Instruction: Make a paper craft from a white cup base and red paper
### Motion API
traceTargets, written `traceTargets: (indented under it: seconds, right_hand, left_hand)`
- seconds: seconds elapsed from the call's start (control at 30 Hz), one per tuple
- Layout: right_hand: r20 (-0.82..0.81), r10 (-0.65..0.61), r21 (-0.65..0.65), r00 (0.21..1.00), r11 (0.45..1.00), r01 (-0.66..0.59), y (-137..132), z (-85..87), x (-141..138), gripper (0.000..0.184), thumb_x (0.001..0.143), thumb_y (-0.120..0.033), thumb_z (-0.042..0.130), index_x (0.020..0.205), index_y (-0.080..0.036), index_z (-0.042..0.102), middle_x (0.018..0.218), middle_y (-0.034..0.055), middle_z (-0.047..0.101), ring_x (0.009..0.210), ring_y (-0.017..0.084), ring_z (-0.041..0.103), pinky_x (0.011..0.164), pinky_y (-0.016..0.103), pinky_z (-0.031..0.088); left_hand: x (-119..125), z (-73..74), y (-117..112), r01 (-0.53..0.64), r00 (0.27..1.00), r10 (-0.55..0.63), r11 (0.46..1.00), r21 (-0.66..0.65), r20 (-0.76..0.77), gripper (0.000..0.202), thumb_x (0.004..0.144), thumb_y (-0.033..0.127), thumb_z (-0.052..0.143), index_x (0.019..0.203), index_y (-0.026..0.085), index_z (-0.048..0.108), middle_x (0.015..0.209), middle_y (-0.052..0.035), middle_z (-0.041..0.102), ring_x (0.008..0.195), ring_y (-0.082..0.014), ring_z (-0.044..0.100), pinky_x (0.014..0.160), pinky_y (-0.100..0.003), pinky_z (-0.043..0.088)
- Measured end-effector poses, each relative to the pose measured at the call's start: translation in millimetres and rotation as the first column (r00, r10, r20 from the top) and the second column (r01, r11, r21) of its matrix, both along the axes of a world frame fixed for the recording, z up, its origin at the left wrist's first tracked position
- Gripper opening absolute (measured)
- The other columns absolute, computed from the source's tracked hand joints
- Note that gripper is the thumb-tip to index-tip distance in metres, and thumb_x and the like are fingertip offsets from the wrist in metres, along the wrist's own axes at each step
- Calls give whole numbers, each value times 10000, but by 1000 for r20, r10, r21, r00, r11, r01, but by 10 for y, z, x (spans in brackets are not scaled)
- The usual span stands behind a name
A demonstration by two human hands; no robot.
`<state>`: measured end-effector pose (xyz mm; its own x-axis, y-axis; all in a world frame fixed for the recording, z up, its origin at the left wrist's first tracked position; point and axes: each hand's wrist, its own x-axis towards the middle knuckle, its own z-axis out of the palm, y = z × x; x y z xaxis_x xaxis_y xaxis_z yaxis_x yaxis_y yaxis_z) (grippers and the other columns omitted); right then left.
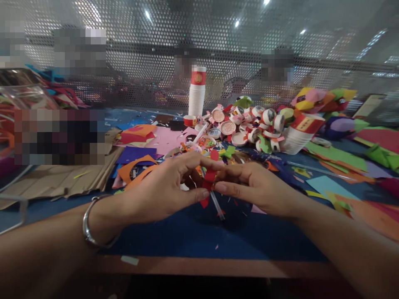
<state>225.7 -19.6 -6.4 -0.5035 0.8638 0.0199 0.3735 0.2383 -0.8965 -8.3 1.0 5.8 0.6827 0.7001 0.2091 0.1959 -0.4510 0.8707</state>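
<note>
My left hand [165, 187] and my right hand [252, 185] meet over the blue table mat [193, 232], fingertips pinched together. Between them sits a small red paper piece [208, 178] on a thin clear straw [217, 206] that points down towards me. Both hands grip that red piece, thumbs below and forefingers above. A silver bangle [89, 226] circles my left wrist. Part of the red piece is hidden by my fingers.
Behind the hands lie coloured paper scraps [140, 143], cut paper cups [246, 124], a tall stack of white cups [197, 93] and a tipped stack [301, 133]. Brown cardboard [62, 178] lies at left. A perforated metal screen [218, 50] backs the table. Green and orange sheets [339, 160] lie right.
</note>
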Motion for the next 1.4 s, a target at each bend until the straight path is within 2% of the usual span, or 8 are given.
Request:
traceTargets:
  seconds: [0.27, 0.5, 0.73, 0.9, 0.97, 1.1, 1.27, 1.4]
  right_hand:
    - [10, -27, 45, 1000, 999, 26, 6, 6, -7, 412, 938, -579, 669, 809, -189, 696, 697, -20, 555, 643, 125, 466, 594, 285, 361]
    - [-16, -72, -26, 997, 997, 71, 12, 92, 83, 388, 896, -585, 717, 948, -201, 717, 839, 11, 656, 758, 155, 583, 672, 279, 431]
    - [304, -259, 240, 917, 952, 190, 74, 110, 262, 441, 935, -650, 624, 931, -211, 666, 714, -11, 616, 651, 159, 545, 595, 295, 353]
    - [512, -344, 327, 787, 925, 192, 78, 129, 317, 411, 949, -624, 601, 917, -218, 657, 688, 13, 650, 639, 185, 578, 577, 309, 315]
    - [553, -348, 324, 757, 927, 189, 56, 149, 298, 374, 951, -592, 605, 917, -222, 651, 714, 26, 667, 663, 198, 596, 589, 315, 318]
    - [601, -333, 321, 727, 933, 162, -5, 203, 247, 346, 956, -570, 605, 924, -227, 633, 703, 23, 648, 632, 195, 574, 591, 327, 297]
    - [637, -304, 308, 708, 943, 128, -37, 252, 238, 342, 962, -563, 603, 900, -227, 610, 700, 22, 634, 622, 193, 563, 591, 330, 276]
    - [645, -307, 325, 700, 939, 113, -30, 257, 249, 336, 966, -551, 603, 906, -221, 616, 767, 47, 673, 671, 211, 597, 605, 332, 287]
  left_hand:
    - [25, 2, -6, -23, 999, 28, 995, -96, 45, 355, 869, 180, 722, 1219, 220, 678, 1025, -18, 688, 790, -122, 644, 709, -256, 534]
    - [-44, 90, 113, -155, 988, 157, 978, -139, 2, 481, 799, 213, 783, 1259, 169, 650, 975, -41, 702, 756, -136, 644, 674, -265, 533]
    - [-101, 189, -11, -141, 989, 125, 961, -239, -82, 524, 810, 271, 789, 1304, 209, 626, 728, 23, 647, 663, -137, 613, 562, -222, 466]
    - [-14, 39, -274, -119, 954, 54, 971, -208, -294, 426, 803, 194, 724, 1225, 215, 670, 802, 10, 642, 700, -156, 654, 608, -259, 534]
    - [7, -28, -343, -130, 935, 61, 975, -178, -349, 389, 806, 148, 686, 1188, 221, 691, 924, -8, 649, 704, -136, 662, 617, -252, 548]
    - [1, -100, -396, -155, 925, 97, 979, -132, -367, 346, 833, 134, 652, 1166, 221, 690, 1013, -21, 644, 682, -113, 666, 579, -227, 533]
    - [-60, -73, -411, -112, 876, 124, 992, 54, -467, 289, 892, 265, 683, 1178, 240, 718, 958, -22, 641, 610, -112, 592, 553, -247, 466]
    - [-140, 50, -371, -67, 831, 157, 981, 185, -534, 291, 933, 363, 647, 1190, 248, 722, 965, -42, 699, 684, -166, 620, 604, -282, 459]
